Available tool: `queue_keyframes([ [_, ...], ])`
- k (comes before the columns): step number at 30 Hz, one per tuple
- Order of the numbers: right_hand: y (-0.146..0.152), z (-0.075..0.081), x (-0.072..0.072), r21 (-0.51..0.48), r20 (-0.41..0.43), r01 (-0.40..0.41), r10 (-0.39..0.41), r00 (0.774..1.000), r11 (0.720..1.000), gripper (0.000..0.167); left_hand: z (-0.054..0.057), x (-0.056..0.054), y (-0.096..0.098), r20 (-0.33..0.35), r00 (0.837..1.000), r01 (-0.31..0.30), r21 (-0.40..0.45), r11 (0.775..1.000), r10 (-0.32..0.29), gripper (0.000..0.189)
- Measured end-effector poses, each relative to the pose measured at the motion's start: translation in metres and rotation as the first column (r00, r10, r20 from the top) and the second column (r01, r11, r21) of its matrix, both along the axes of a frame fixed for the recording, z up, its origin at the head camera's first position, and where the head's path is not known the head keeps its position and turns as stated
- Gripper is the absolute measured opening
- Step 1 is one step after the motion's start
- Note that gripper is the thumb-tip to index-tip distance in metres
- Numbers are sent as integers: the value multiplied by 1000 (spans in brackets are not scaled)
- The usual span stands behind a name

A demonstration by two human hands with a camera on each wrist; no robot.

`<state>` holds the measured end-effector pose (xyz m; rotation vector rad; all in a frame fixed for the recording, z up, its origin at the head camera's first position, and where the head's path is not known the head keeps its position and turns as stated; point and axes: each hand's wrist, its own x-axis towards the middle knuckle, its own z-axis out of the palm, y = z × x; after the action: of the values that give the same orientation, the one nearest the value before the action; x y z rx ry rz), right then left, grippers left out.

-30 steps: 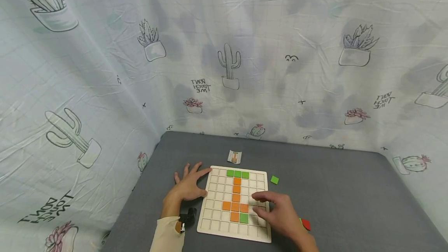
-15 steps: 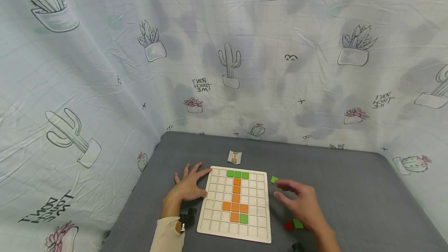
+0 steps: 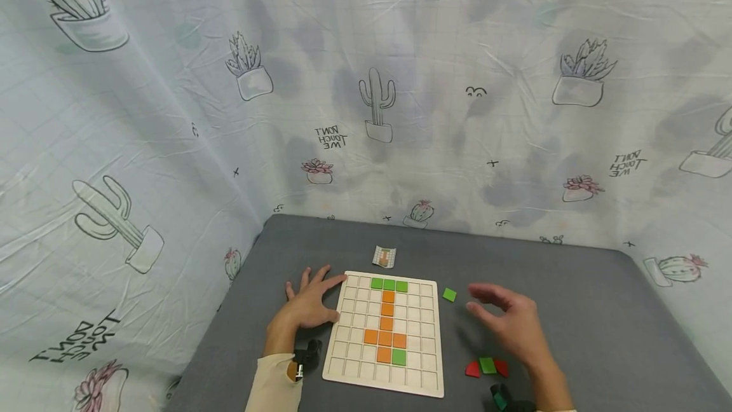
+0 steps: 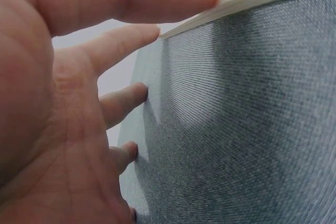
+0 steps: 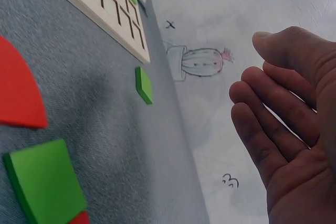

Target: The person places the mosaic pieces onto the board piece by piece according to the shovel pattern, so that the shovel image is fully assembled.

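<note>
Resting flat beside the gridded wooden board (image 3: 384,336), the left hand (image 3: 309,305) spreads its fingers, fingertips touching the board's edge. The board holds three green tiles (image 3: 389,285) on top, seven orange tiles (image 3: 386,326) and one green below. The right hand (image 3: 511,323) hovers empty, fingers relaxed, near one loose green tile (image 3: 449,295); two red pieces (image 3: 473,369) flank another green.

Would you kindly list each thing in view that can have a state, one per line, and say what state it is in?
Left hand: flat on the table, fingers spread, fingertips touching the board's left edge.
Right hand: open, holding nothing, raised above the table.
Wooden grid board: lying flat, partly filled with orange and green tiles.
Loose green tile: flat on the table, right of the board.
Red and green pieces: lying together on the table near the right wrist.
</note>
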<state>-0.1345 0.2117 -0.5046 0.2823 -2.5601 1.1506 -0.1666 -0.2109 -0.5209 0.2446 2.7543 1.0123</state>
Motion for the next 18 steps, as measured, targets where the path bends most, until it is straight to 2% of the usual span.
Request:
queue_keyframes([
  [6, 6, 2, -5, -4, -3, 16, -16, 1000, 1000, 29, 1, -2, 0, 15, 1000, -11, -45, 999, 11, 87],
  [18, 7, -6, -14, -6, 35, -4, 4, 999, 1000, 32, 1, -2, 1, 13, 1000, -18, -43, 999, 18, 87],
])
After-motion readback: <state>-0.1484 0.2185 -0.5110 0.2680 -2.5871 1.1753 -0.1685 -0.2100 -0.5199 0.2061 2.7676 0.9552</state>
